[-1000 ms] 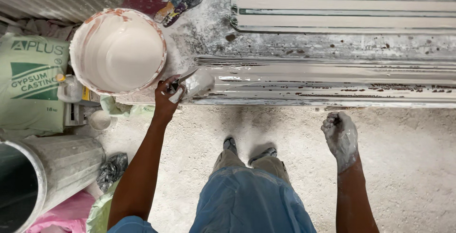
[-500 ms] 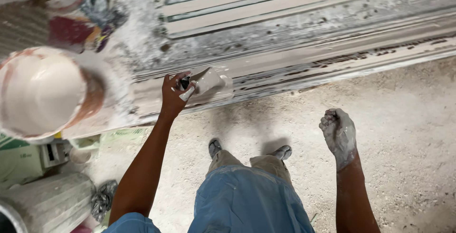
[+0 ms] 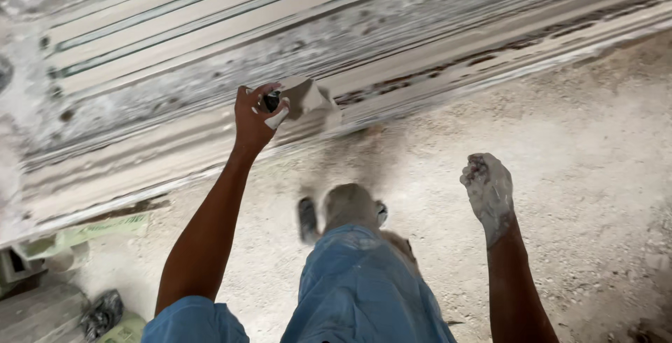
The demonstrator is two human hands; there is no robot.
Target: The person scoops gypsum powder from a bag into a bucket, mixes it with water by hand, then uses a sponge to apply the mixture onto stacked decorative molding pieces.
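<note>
My left hand (image 3: 253, 115) is raised in front of me and grips the dark handle of a plaster-coated scoop (image 3: 308, 98), held over the edge of a long plaster-crusted casting bench (image 3: 175, 126). My right hand (image 3: 488, 187) hangs at my side as a closed fist, covered in white plaster, with nothing in it. Below me are my blue trousers (image 3: 364, 294) and one sandalled foot (image 3: 306, 218) mid-step on the dusty floor.
The bench carries long white moulded strips (image 3: 210, 17) running left to right. A green bag (image 3: 91, 231) lies at the lower left by a dark crumpled rag (image 3: 101, 313). Dusty concrete floor (image 3: 574, 140) spreads to the right.
I have moved to the right along the bench. The white bucket and the sacks have passed out of view to the left. My left hand keeps hold of the scoop.
</note>
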